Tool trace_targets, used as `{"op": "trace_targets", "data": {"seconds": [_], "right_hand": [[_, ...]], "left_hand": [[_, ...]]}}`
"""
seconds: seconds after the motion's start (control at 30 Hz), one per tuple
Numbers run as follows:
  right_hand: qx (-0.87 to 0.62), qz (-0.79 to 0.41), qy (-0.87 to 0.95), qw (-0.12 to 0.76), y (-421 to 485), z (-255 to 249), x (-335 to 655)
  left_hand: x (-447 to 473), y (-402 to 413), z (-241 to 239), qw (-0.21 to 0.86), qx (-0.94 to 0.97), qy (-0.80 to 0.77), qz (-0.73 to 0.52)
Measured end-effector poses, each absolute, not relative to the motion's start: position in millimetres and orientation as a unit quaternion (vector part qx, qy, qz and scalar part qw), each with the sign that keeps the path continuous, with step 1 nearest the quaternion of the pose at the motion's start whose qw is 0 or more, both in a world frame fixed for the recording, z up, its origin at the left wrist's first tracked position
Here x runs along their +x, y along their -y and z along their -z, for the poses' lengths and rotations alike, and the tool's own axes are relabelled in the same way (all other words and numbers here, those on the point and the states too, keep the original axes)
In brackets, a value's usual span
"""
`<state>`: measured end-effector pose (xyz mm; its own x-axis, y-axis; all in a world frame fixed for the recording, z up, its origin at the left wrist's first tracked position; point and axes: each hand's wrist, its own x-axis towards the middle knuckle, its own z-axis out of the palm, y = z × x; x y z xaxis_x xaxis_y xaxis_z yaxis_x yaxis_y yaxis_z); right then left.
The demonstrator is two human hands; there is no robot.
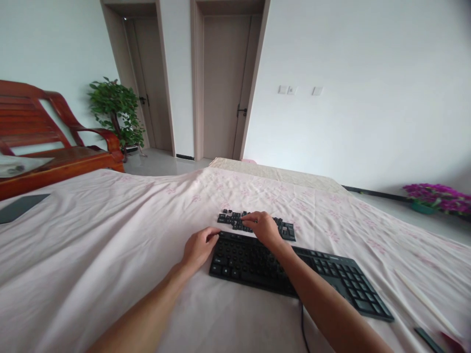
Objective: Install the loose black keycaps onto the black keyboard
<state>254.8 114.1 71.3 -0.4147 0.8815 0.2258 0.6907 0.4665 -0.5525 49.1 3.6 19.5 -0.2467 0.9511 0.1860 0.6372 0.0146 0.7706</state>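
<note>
A black keyboard (253, 262) lies slantwise on the cloth, with many of its left and middle keys off and the right-hand keys in place. My left hand (200, 249) grips its upper left corner between thumb and fingers. Just beyond the keyboard's far edge is a cluster of loose black keycaps (289, 230). Over that cluster reaches my right hand (263, 228), fingertips pinched together down among the caps, seemingly on one keycap. That cap is too small to make out clearly. My right forearm crosses above the keyboard and hides part of it.
A pale pink patterned cloth (121, 245) covers the surface. At right lie a long pale stick (427, 299) and a dark narrow tool (429, 339). A cable (303, 326) runs from the keyboard's near edge. A dark flat object (22, 208) lies far left, near a wooden bench (62, 142).
</note>
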Motion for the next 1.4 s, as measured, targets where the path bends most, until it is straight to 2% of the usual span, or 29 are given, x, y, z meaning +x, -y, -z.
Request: {"op": "trace_targets", "data": {"seconds": [0.13, 0.37, 0.9, 1.23, 1.4], "right_hand": [[-0.461, -0.206, 0.827, 0.248, -88, -62, 269], [-0.484, -0.154, 0.817, 0.272, -77, -57, 275], [-0.471, -0.075, 0.851, 0.222, -68, -55, 270], [-0.414, 0.093, 0.899, 0.109, -41, -67, 264], [-0.395, 0.135, 0.906, 0.069, -32, -63, 262]], "left_hand": [[50, -3, -20, 0.203, 0.577, -0.684, -0.397], [49, -4, -18, 0.199, 0.581, -0.679, -0.402], [47, -5, -14, 0.192, 0.591, -0.675, -0.397], [46, -5, -15, 0.199, 0.593, -0.67, -0.401], [47, -4, -16, 0.198, 0.589, -0.677, -0.394]]}}
